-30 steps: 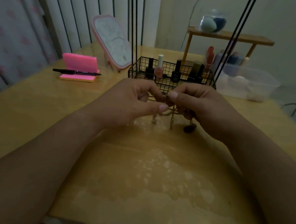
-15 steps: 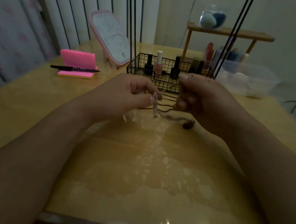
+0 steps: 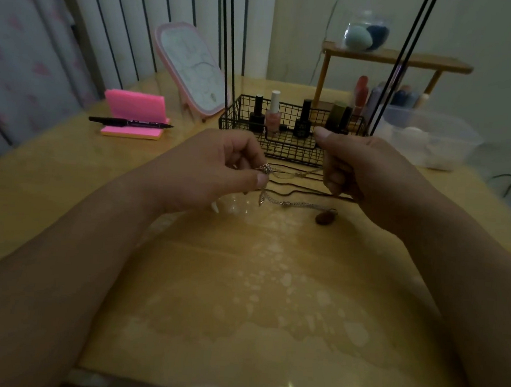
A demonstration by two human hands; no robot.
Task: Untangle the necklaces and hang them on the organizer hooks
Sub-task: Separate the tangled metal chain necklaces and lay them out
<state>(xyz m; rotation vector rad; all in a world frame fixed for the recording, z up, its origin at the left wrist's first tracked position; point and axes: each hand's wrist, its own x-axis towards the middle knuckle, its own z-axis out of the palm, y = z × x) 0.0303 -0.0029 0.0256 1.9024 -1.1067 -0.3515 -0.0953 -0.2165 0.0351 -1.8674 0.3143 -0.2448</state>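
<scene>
Necklaces [image 3: 296,202] are hanging just in front of the wire basket [image 3: 290,153]. Left hand [image 3: 219,172] fingers are pinching the knot [image 3: 265,169]; right hand [image 3: 364,176] fingers are gripping the strands, apparently spreading the tangle.

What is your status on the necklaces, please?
Left hand pinches the knot, right hand grips the strands. Necklaces tangled, stretched between both, pendant on table. Wire basket close behind; none hung.
</scene>
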